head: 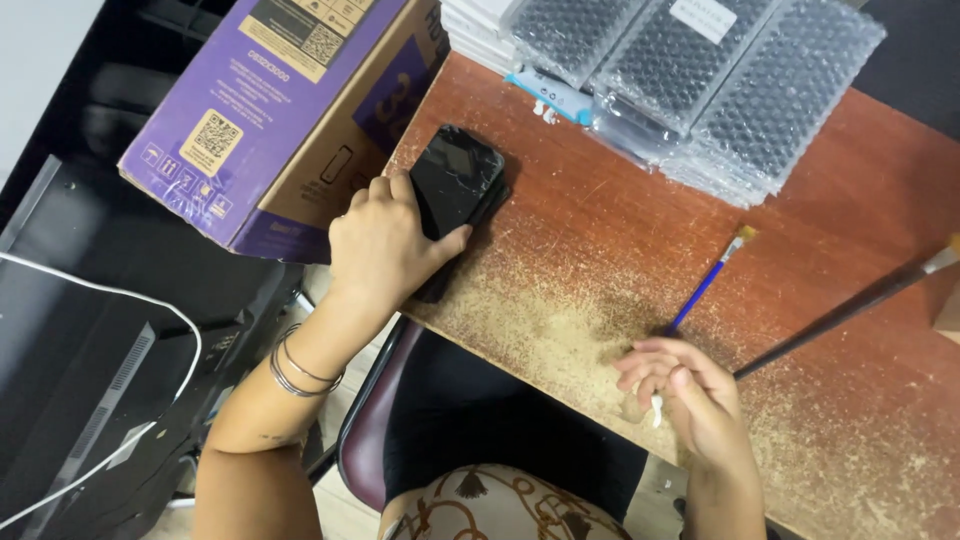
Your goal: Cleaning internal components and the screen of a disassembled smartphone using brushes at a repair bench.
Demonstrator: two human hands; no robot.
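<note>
My left hand [385,245] grips a black smartphone [455,180] that lies at the left corner of a worn reddish wooden table [590,220]; fingers and thumb wrap its lower end. My right hand [690,395] rests near the table's front edge with its fingers curled around a small white object [657,408] that I cannot identify. A thin blue-handled brush [708,282] lies on the table just beyond my right hand. A long dark-handled brush [850,310] lies slanted to its right.
A purple and brown cardboard box [270,110] leans beside the table's left corner. Several bubble-wrap packets [700,75] are stacked at the far edge. A chair seat [365,440] is under the table. Dark equipment with a white cable [100,300] sits on the left.
</note>
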